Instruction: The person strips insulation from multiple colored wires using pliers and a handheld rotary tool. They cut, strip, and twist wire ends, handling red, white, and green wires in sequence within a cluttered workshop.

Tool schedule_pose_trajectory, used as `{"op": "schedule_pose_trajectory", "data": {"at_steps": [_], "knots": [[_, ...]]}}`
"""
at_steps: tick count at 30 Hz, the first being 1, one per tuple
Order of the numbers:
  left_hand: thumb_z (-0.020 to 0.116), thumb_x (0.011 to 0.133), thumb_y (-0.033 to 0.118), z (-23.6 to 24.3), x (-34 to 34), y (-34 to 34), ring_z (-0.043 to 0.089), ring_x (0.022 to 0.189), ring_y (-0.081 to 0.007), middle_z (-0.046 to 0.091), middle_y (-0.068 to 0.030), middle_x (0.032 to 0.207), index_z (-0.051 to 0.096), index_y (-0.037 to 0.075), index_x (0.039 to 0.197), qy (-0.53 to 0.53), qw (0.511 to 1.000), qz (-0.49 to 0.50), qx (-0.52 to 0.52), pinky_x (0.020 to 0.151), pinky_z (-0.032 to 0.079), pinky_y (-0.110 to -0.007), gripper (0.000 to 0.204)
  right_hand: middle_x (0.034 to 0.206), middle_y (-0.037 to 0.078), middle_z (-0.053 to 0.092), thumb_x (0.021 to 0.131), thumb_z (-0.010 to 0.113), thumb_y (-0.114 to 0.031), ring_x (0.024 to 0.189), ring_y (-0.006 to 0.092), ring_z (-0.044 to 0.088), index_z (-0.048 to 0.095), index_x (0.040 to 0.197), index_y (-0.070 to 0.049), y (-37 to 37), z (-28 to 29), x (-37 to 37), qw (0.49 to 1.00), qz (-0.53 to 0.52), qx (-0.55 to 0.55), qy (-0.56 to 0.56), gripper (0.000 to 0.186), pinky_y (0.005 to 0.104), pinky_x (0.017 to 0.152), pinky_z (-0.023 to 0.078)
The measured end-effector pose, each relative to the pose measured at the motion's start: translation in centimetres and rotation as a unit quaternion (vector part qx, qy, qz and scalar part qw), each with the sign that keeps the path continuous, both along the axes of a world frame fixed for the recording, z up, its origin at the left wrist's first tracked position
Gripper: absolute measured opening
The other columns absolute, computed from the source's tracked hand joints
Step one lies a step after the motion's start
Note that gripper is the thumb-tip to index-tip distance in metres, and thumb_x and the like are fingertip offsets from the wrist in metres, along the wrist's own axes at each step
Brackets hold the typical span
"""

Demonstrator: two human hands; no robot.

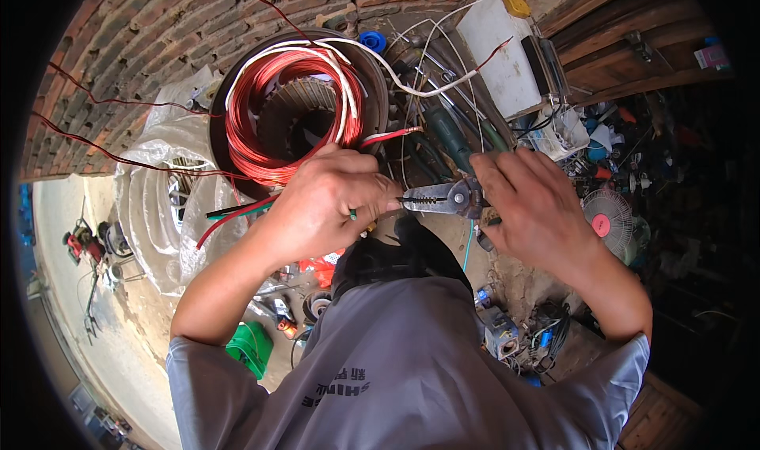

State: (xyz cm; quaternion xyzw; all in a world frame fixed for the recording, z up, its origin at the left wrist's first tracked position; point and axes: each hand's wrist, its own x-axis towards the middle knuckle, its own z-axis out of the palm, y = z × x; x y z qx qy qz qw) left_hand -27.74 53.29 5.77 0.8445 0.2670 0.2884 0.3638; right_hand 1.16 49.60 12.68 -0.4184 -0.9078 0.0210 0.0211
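Observation:
My right hand [532, 203] is closed around the grips of a wire stripper [435, 198], whose toothed jaws point left. The fingertips of my left hand [336, 201] meet the jaw tips, pinched on a thin dark wire whose end is hard to make out there. From under my left wrist stick out green, black and red wires [226, 222]. Just beyond my hands stands a motor stator [297, 106] in a round housing, with a thick ring of red copper windings [252, 125] bound with white sleeving. A red and white lead [389, 136] points right from the ring.
A brick wall [158, 54] rises behind the stator. Hand tools [451, 137] lie to its right, near a white board [499, 54]. Clear plastic sheeting [154, 189] hangs at left. A fan [608, 219] and clutter fill the right side. A green container [251, 347] stands lower left.

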Motion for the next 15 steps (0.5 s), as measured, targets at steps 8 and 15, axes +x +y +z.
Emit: {"op": "schedule_pose_trajectory", "data": {"at_steps": [8,15], "knots": [[0.079,0.087,0.018,1.7,0.8,-1.4,0.064,0.083,-0.0317,0.061,-0.0095,0.084,0.069,0.006,0.093,0.092,0.991,0.055,0.082,0.076,0.052,-0.044,0.017,0.090,0.012,0.061,0.058,0.082,-0.011,0.083,0.0330,0.065,0.068,0.124,0.002,-0.9,-3.5,0.9,0.993,-0.040,0.005,0.111,0.069,0.0456,0.072,0.055],[0.089,0.082,0.039,1.1,1.7,-2.0,0.058,0.066,-0.0307,0.056,-0.0093,0.066,0.065,0.004,0.074,0.094,0.982,0.138,0.083,0.060,0.047,-0.042,0.042,0.085,0.012,0.062,0.059,0.074,-0.005,0.075,0.0349,0.064,0.067,0.122,0.000,-1.7,-6.3,-0.6,0.973,-0.093,0.034,0.207,0.063,0.0463,0.068,0.054]]}}
